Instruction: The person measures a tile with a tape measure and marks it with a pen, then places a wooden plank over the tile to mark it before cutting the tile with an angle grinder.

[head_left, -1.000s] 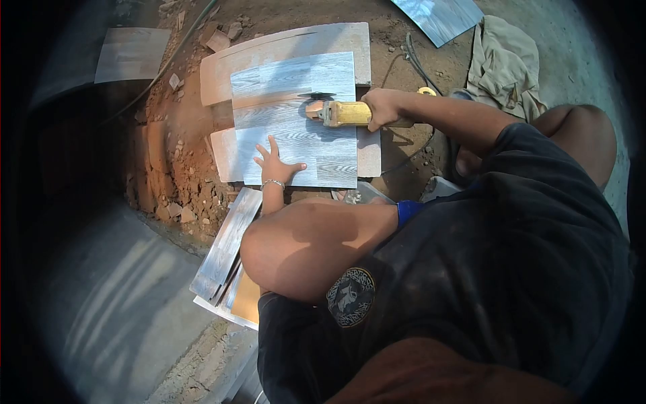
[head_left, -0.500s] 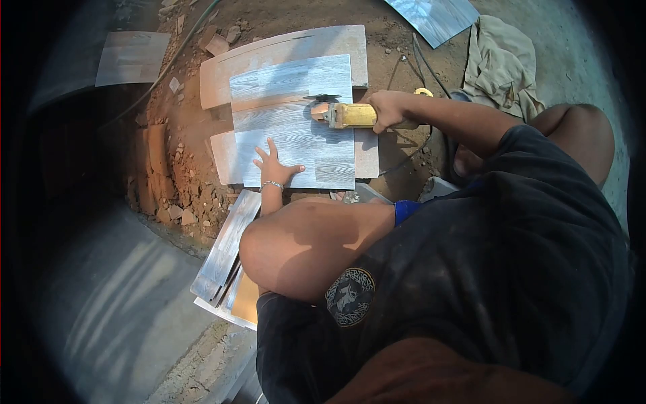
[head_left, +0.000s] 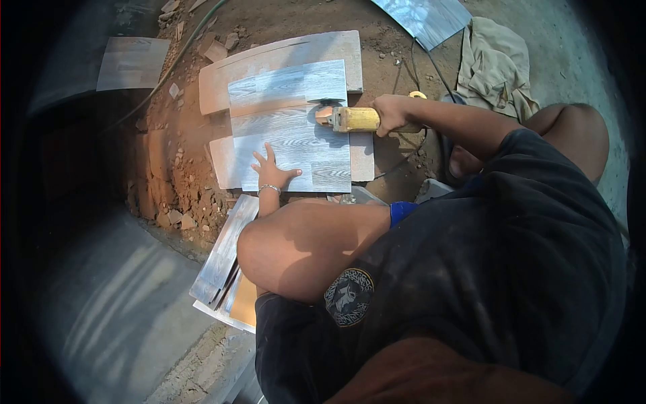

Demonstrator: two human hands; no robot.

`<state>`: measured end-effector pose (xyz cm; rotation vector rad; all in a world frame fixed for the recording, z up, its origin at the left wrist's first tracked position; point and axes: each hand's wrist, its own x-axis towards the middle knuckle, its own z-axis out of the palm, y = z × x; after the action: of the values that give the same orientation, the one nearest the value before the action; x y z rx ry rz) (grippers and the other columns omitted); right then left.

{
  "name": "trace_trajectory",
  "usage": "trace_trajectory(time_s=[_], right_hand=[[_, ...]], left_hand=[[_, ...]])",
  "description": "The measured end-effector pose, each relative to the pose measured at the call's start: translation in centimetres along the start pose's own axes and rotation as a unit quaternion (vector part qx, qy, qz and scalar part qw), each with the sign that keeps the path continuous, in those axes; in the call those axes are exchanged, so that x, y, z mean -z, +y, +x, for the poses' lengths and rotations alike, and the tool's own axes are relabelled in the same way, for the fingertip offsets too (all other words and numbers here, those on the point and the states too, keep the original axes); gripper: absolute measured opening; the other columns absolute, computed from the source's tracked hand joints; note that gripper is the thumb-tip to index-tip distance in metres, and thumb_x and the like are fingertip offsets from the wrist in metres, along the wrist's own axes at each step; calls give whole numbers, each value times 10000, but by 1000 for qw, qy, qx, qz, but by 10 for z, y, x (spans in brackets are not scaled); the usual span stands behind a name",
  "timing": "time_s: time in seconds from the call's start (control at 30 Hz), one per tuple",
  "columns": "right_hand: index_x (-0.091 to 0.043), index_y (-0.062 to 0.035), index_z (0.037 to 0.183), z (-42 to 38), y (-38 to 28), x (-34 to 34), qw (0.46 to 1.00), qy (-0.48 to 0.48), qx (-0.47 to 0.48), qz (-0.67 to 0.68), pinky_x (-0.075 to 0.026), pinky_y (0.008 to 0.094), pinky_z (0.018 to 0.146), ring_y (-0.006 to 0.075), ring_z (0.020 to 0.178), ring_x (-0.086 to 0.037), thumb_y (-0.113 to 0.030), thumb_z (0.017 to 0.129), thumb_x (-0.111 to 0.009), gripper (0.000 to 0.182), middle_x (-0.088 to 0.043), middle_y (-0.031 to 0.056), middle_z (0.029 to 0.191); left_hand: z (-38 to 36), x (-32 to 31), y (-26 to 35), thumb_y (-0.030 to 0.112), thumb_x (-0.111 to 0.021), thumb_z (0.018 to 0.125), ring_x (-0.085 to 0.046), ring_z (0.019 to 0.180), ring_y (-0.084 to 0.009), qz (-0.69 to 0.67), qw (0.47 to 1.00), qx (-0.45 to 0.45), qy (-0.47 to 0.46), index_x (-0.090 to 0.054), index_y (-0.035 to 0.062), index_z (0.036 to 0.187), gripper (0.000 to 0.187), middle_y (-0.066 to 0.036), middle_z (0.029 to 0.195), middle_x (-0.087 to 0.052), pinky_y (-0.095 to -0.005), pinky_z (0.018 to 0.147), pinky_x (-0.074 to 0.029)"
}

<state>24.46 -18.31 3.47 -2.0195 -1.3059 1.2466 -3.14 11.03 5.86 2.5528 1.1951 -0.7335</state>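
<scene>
A grey wood-grain tile (head_left: 296, 135) lies flat on two pale slabs (head_left: 269, 57) over the dirt. My left hand (head_left: 271, 171) presses on the tile's near left part, fingers spread, a bracelet at the wrist. My right hand (head_left: 392, 113) grips the handle of a yellow angle grinder (head_left: 350, 118). Its disc sits on the tile near the right edge, at the end of a cut line running across the tile. Reddish dust hangs to the left of the tile.
A stack of cut tile strips (head_left: 225, 259) lies by my left knee. Broken bricks and rubble (head_left: 171, 195) edge the dirt at left. A beige cloth (head_left: 494, 64) and another tile (head_left: 424, 17) lie at the top right. The grinder's cable (head_left: 420, 57) runs behind.
The grinder and my right hand have slid a little to the right along the cut. My left hand stays on the tile. The view has shifted slightly.
</scene>
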Motion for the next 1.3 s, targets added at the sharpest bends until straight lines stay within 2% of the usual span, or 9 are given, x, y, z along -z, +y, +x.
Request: trace_trajectory(time_s=[0.1,0.4,0.7,0.8,0.87,0.9,0.97,1.0,1.3], right_hand=[[-689,19,1006,-5,0,2,999,-31,-18,-11,-554,423,769,351,866,-717,-274,615,-801,501,-730,218,895],[-726,0,969,-17,17,-2,999,17,-27,-13,-551,423,778,332,863,-719,-310,629,-794,466,-736,201,894],[-713,15,964,-76,40,23,999,-37,-27,-19,-543,420,773,337,841,-709,-288,631,-787,456,-722,214,876],[-694,30,980,-77,25,34,998,12,-55,-19,-536,412,767,322,834,-703,-272,632,-775,467,-708,229,863],[-687,32,990,-65,2,44,999,15,-26,-20,-536,409,770,319,828,-701,-273,632,-775,478,-709,221,862],[-681,34,1000,-54,-6,48,999,34,-16,2,-536,405,772,315,822,-699,-274,631,-774,489,-709,212,860],[-670,41,1032,-24,-24,55,999,15,6,-30,-537,393,790,301,828,-698,-279,637,-770,519,-712,201,875],[-671,43,1037,-6,-33,57,1000,14,9,-25,-537,389,794,300,833,-697,-282,638,-768,523,-716,200,888],[-693,52,1074,163,-130,36,994,12,107,-10,-537,413,849,364,932,-699,-330,634,-772,588,-728,242,988]], left_hand=[[0,0,0,443,-971,535,-57,1463,-620,-2,1000,0,-2,-64,181,1632,1447,-327,1642,7,-575,1185,-307],[-2,1,-1,433,-971,538,-42,1464,-622,-14,1000,-4,0,-73,193,1632,1436,-318,1646,2,-579,1189,-298],[2,-5,-8,417,-980,526,-86,1468,-611,-19,1000,0,19,-95,239,1632,1427,-310,1649,-30,-578,1173,-334],[-8,-6,-3,400,-976,544,-128,1483,-569,-45,998,19,31,-137,249,1628,1380,-279,1656,-85,-537,1189,-331],[-15,-12,-6,386,-964,576,-192,1498,-499,-54,997,13,61,-227,237,1613,1281,-248,1652,-166,-482,1206,-322],[-17,-18,-10,386,-964,576,-192,1498,-499,-69,995,35,66,-227,237,1613,1281,-248,1652,-166,-482,1206,-322],[-16,-27,-14,361,-951,594,-229,1485,-500,-79,992,-5,96,-259,187,1604,1236,-282,1633,-197,-464,1208,-307],[-16,-29,-13,367,-959,592,-248,1495,-447,-71,992,7,102,-274,223,1597,1225,-225,1650,-198,-470,1203,-319],[-12,-33,-14,341,-956,608,-203,1525,-402,-117,988,12,97,-231,247,1607,1238,-197,1666,-175,-502,1204,-305]])
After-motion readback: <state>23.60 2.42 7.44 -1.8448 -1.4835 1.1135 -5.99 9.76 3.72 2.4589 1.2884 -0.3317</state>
